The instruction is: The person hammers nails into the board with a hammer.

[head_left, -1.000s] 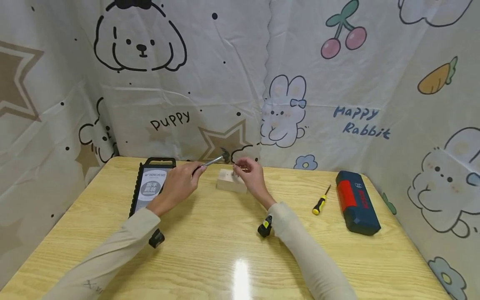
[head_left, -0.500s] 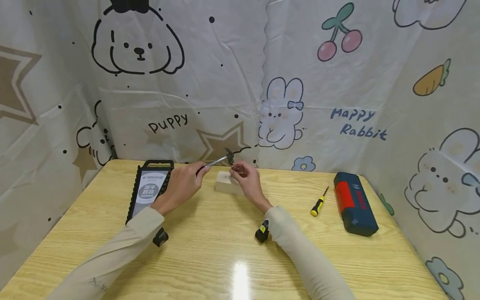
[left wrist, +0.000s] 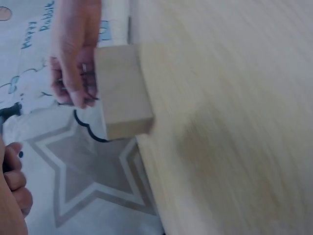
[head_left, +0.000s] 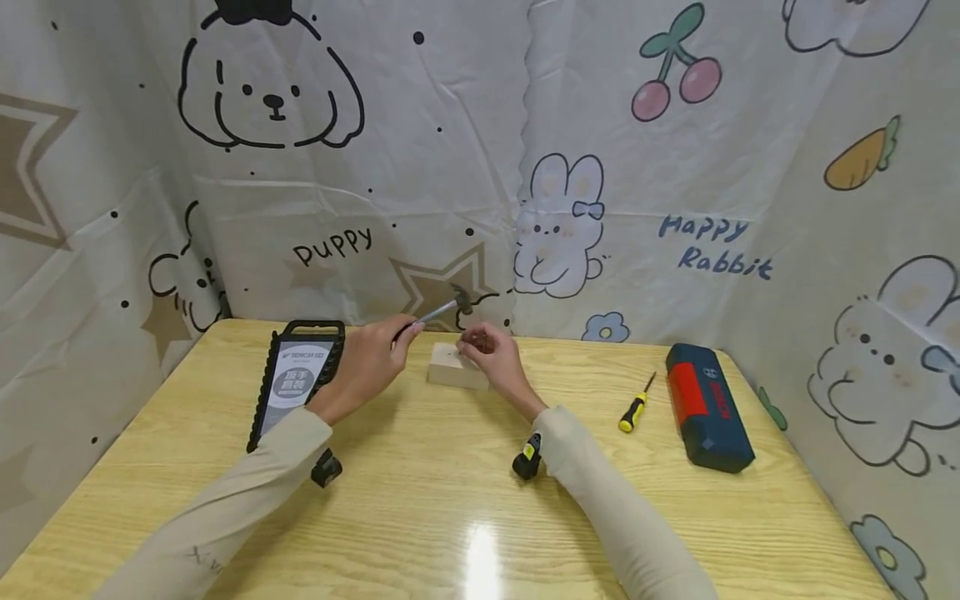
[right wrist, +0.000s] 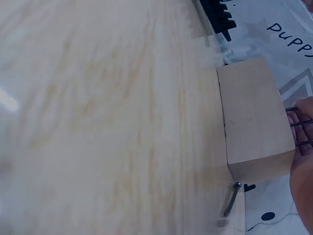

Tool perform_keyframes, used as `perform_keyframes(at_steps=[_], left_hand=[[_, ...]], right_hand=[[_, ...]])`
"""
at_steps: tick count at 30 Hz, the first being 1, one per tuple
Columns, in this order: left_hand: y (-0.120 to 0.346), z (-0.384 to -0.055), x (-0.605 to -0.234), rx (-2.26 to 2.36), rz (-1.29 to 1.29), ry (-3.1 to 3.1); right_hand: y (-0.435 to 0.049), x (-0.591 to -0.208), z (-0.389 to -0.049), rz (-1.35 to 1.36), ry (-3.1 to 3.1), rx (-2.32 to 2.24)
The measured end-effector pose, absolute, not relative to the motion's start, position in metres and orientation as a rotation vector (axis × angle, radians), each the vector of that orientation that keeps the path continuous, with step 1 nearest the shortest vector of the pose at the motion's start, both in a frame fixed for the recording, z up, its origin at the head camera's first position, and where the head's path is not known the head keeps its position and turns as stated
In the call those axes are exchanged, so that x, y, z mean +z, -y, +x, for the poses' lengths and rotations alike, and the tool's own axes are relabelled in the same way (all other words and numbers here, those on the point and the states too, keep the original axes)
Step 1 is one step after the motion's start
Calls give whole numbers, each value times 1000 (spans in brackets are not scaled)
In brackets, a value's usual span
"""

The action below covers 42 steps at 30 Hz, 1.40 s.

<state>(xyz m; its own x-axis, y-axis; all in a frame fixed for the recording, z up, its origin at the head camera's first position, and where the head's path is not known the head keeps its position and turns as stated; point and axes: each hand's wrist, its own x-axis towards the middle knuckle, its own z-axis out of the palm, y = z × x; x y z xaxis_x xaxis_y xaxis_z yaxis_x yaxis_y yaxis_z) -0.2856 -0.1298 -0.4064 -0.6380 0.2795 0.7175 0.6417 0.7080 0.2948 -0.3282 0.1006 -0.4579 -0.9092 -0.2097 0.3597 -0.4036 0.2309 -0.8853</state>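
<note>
My left hand point(head_left: 371, 358) grips a claw hammer point(head_left: 462, 300) by its handle, the metal head raised above a pale wooden block point(head_left: 455, 367) near the table's far edge. My right hand point(head_left: 495, 357) is at the block's top, its thumb and fingertips pinching a thin nail point(left wrist: 93, 98). In the right wrist view, several dark nails point(right wrist: 301, 123) stick out from the block's top face, partly hidden by the right hand's fingers. The left wrist view shows the hammer head point(left wrist: 10, 112) apart from the pinched nail.
A loose nail-like metal piece point(right wrist: 233, 199) lies beside the block. At left stands a black-edged wrench set case point(head_left: 296, 375). To the right lie a yellow-black screwdriver point(head_left: 636, 410) and a dark blue and red Bosch case point(head_left: 708, 407). A printed cloth point(head_left: 420, 167) hangs behind the table.
The hammer head shifted right toward the right hand's fingers, then rose a little. The right hand stays at the block, its fingertips slightly shifted. The head view has turned a little.
</note>
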Motion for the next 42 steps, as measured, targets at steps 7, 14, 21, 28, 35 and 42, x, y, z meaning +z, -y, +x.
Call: perform_keyframes(at_steps=[7,14,21,28,35,42], left_hand=[[133,-285,-408,-594,-733,2401],[136,-288,-406,-564,-736,2309],[139,-290,-412,-549,-711,2388],[136,-292,-404,-735,-680,2212],[137,-286,-415,-781,-656,2375],[137,-289,-409,-824,-670,2345]], right_hand=[[-100,-458,-329,560,2342,1815],[-99,-459,-329,566,2304,1863],[-99,-461,-330,565,2297,1869],[-98,-458,-330,555,2293,1871],[-95,-455,-332,559,2284,1848],[-97,-459,-332,548,2293,1834]])
